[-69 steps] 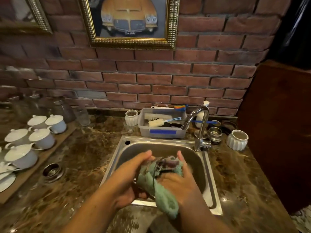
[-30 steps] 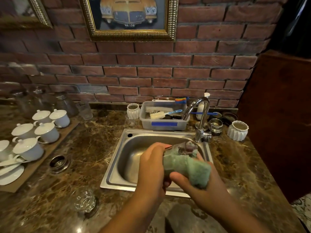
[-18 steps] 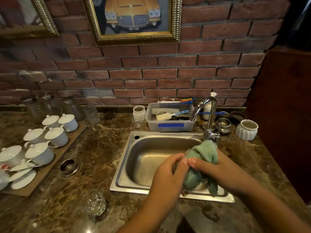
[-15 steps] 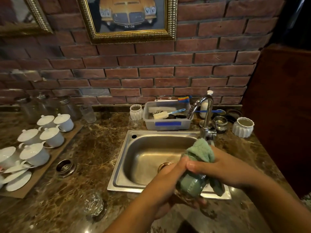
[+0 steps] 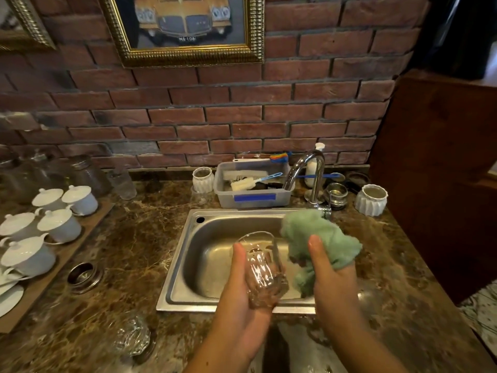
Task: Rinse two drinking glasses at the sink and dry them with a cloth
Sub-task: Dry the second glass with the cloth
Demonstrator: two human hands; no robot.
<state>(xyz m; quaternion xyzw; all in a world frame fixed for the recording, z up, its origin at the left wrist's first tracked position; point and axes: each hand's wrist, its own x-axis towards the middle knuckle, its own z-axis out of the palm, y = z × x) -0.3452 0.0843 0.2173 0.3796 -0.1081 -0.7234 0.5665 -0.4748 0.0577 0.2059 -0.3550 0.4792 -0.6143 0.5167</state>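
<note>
My left hand holds a clear ribbed drinking glass over the front of the steel sink, its mouth tilted away from me. Just to its right, my right hand grips a bunched green cloth, which is outside the glass and apart from it. A second clear glass stands on the marble counter at the front left of the sink. The tap at the sink's back right shows no running water.
A grey tub of brushes sits behind the sink. White ribbed cups and metal lids flank the tap. A board with white lidded cups lies at the left, with a metal ring near it. Brick wall behind, wooden panel at the right.
The cloth was wrapped around and pushed into the glass; now my right hand has pulled it out to the right, leaving the glass bare in my left hand.
</note>
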